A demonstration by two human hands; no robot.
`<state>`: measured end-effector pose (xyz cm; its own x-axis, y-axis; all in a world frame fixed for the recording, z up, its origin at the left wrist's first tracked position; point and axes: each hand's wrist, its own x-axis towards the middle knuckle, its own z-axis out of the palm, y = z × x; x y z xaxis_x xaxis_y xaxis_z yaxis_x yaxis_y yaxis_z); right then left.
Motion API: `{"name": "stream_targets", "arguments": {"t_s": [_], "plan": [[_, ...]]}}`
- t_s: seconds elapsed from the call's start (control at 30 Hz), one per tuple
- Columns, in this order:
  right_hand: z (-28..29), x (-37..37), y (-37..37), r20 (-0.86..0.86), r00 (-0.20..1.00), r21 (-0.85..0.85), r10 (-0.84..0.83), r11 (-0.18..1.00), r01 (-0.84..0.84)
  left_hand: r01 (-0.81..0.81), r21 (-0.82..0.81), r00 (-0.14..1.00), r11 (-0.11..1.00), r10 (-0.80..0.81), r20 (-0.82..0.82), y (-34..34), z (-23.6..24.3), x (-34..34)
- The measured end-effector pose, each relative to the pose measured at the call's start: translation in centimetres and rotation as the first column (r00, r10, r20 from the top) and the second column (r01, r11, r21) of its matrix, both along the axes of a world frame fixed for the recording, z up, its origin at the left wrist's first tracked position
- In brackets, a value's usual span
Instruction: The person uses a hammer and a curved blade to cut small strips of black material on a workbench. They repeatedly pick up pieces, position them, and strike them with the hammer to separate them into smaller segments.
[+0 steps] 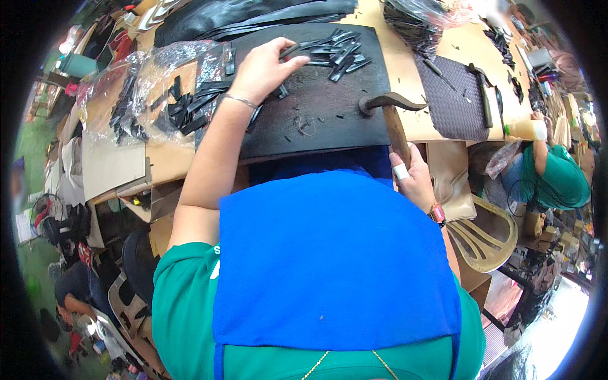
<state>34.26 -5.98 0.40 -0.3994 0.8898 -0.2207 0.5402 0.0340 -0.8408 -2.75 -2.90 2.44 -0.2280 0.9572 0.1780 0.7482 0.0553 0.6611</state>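
Observation:
My left hand (pixel 267 68) reaches over a dark work board (pixel 335 130), thumb and fingers closed around the end of a black leather-like strip (pixel 290 50). Several similar strips (pixel 342 54) lie in a loose pile just to its right. At the board's right edge, my right hand (pixel 416 180) grips the wooden handle of a hammer (pixel 394 130). The hammer's dark head has a long curved end and rests at the board's right side, pointing away from me. White tape wraps one finger of that hand.
More black strips (pixel 196 104) lie left of the board, partly under clear plastic (pixel 152 69). Long black sheets (pixel 253 19) lie beyond. To the right are a woven dark piece (pixel 453 101), an awl-like tool (pixel 440 73) and a second hammer (pixel 484 95). A person in green (pixel 557 174) sits far right.

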Motion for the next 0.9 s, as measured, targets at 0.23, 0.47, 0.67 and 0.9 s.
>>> {"name": "stream_targets", "arguments": {"t_s": [0.23, 0.47, 0.67, 0.9], "plan": [[0.4, -0.3, 0.2, 0.027, 0.996, 0.150, 0.080, 0.985, -0.083, -0.018, -0.260, 0.974, 0.965, -0.042, -0.221, -8.2, 0.3, -3.2], [1.4, -0.8, 0.5, 0.059, 0.996, 0.062, 0.065, 0.996, -0.068, 0.045, -0.038, 0.996, 0.998, -0.048, -0.075, -7.2, 0.4, -0.7], [1.4, -0.5, 0.2, 0.028, 0.997, 0.081, 0.065, 0.994, -0.067, 0.217, 0.018, 0.976, 0.976, -0.216, -0.024, -2.3, -1.9, 5.0], [1.8, -0.3, 0.0, 0.133, 0.989, 0.073, 0.065, 0.994, -0.075, 0.151, 0.116, 0.823, 0.982, -0.190, 0.535, -0.5, -3.0, 3.5]]}}
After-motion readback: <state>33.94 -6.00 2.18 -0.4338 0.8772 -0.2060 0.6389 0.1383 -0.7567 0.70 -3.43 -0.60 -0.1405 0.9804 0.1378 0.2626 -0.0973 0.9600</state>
